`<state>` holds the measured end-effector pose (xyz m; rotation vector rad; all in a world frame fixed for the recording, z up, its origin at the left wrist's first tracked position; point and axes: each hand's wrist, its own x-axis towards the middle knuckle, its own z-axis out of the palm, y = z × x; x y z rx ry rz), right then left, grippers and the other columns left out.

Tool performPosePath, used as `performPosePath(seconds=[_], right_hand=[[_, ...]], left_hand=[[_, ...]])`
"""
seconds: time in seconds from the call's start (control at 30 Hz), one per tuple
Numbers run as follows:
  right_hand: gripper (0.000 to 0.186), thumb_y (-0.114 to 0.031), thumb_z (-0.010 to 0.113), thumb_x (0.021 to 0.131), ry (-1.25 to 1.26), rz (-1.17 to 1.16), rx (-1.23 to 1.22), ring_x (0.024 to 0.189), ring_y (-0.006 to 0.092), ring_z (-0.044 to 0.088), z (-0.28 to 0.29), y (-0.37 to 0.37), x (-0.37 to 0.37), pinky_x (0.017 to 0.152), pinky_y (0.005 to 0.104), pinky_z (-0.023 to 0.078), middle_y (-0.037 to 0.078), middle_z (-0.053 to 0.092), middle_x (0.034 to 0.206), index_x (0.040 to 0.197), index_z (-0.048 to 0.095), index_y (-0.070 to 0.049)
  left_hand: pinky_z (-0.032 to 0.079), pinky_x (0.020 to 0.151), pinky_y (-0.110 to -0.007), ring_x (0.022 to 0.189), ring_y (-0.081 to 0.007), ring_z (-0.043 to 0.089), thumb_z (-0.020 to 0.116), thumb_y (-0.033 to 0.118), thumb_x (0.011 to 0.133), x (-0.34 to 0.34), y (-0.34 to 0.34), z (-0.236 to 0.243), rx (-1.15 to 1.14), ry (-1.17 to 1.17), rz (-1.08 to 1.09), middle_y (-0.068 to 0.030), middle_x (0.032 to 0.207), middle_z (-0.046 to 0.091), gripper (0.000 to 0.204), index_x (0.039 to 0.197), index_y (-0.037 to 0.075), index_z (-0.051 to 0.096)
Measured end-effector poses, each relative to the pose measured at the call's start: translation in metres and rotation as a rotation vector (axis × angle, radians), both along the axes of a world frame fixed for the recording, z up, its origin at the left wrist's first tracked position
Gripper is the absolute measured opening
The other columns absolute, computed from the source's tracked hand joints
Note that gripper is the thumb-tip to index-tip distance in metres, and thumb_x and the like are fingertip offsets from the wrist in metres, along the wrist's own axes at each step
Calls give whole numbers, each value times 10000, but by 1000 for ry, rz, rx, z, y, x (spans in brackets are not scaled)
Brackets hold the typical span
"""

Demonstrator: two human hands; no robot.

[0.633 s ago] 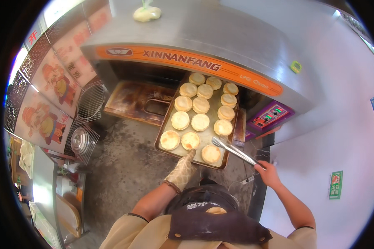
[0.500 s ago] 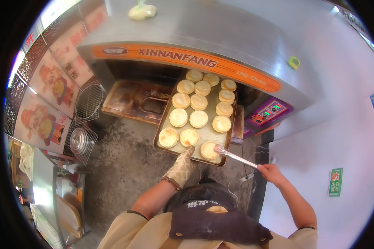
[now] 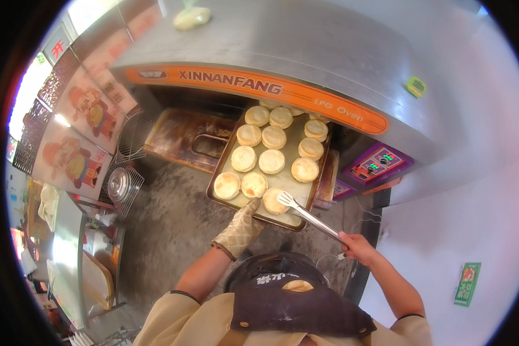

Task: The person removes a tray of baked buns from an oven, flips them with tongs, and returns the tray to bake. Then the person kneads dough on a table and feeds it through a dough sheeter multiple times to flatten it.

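Observation:
A dark-rimmed baking tray [image 3: 213, 198] lies partly inside the oven, bearing several round, pale flatbreads [image 3: 271, 161]. My left hand [image 3: 239, 228], in a quilted beige oven mitt, grips the tray's near rim; its fingers under the rim are hidden. From the right, my right hand [image 3: 357, 248] holds metal tongs [image 3: 316, 221] by the handle end. The slotted tip of the tongs rests on the nearest flatbread [image 3: 275, 200], beside a brown-spotted flatbread [image 3: 254, 184]. Under the orange front panel, the farthest breads are partly covered from sight.
The steel oven [image 3: 305, 43] spans the far side, with a purple control panel [image 3: 380, 163] at right. A browned metal plate [image 3: 176, 138] is left of the tray. Wire racks [image 3: 134, 135] and a metal lid [image 3: 121, 183] stand at left, above a counter [image 3: 69, 248].
The nearest flatbread has slid left, closer to its neighbour, with the tongs moving along. The tray sits slightly deeper in the oven, its far breads more hidden. My left hand stays at the rim.

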<state>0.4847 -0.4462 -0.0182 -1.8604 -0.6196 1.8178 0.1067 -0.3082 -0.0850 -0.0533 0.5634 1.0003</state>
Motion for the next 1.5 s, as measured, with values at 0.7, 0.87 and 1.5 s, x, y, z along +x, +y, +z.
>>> performPosePath(seconds=[0.7,0.87,1.5], right_hand=[[405,-409,710,1089,-385,137,688,766,239,707,-106,88,-66,703,367,540,114,725,834,1129,781,-13],[363,-305,793,1020,-736,307,1045,894,377,751,-62,68,-70,791,448,588,195,748,966,1221,751,-5],[607,-334,903,873,-1564,676,1032,785,297,622,-16,-55,-59,684,420,506,83,599,908,1378,678,-82]], left_hand=[[414,1320,-545,1543,-369,483,616,133,1108,21,-11,-4,176,-9,110,-198,1687,459,603,1636,-18,367],[384,1339,-525,1549,-352,475,621,119,1100,5,-9,-2,167,-134,66,-184,1689,462,618,1647,-12,364],[406,1259,-383,1455,-253,545,518,111,1151,-32,12,-18,164,26,-250,-142,1585,597,433,1579,50,536]])
